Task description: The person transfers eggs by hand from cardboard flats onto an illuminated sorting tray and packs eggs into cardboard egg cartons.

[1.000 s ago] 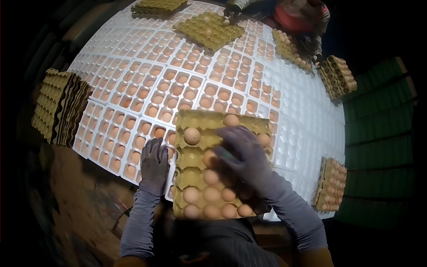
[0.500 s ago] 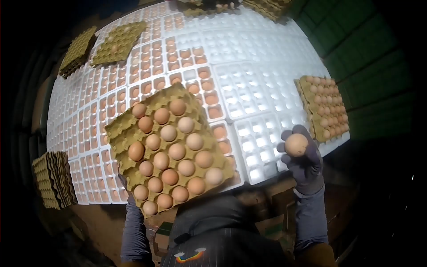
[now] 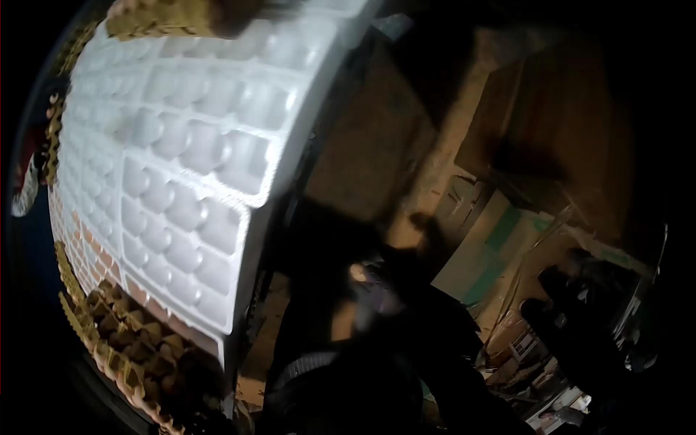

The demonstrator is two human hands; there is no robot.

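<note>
My right hand [image 3: 378, 293], in a grey-purple glove, is low in front of my body, mostly in shadow. A pale rounded egg [image 3: 359, 272] shows at its fingers, which look closed round it; the detail is dim. At the lower left a cardboard egg tray [image 3: 138, 341] is tilted near the table's edge, its near end dark. My left hand is out of sight. White moulded trays with square hollows [image 3: 181, 199] fill the table beside me, and eggs sit in some of those farther off at the left.
Another cardboard egg tray [image 3: 156, 20] lies at the top, blurred. Right of the table edge, on the floor, are a large cardboard box [image 3: 558, 130], a carton with green tape [image 3: 482, 250] and scattered litter. Part of another person [image 3: 27, 174] shows at the far left.
The view has swung right and down, past the table edge to the floor. My right hand has come in from above the trays towards my body; my left hand has left the view.
</note>
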